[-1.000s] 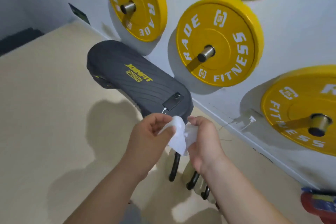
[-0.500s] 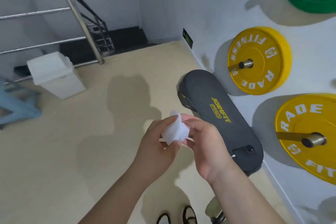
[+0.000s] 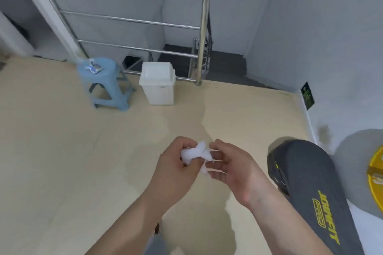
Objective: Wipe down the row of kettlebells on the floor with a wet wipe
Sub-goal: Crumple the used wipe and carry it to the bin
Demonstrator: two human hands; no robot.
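A crumpled white wet wipe sits between both my hands at the middle of the view, above the beige floor. My left hand grips it with curled fingers from the left. My right hand pinches its right side with thumb and fingers. No kettlebells are in view.
A dark grey balance board with yellow lettering leans by the right wall. A yellow weight plate hangs at the right edge. A white lidded bin and a blue stool stand ahead before a steel railing and stairs.
My view has swung left and up, away from the kettlebells and the wall plates, toward the bin and stool. Both hands have kept hold of the wipe and bunched it tighter.
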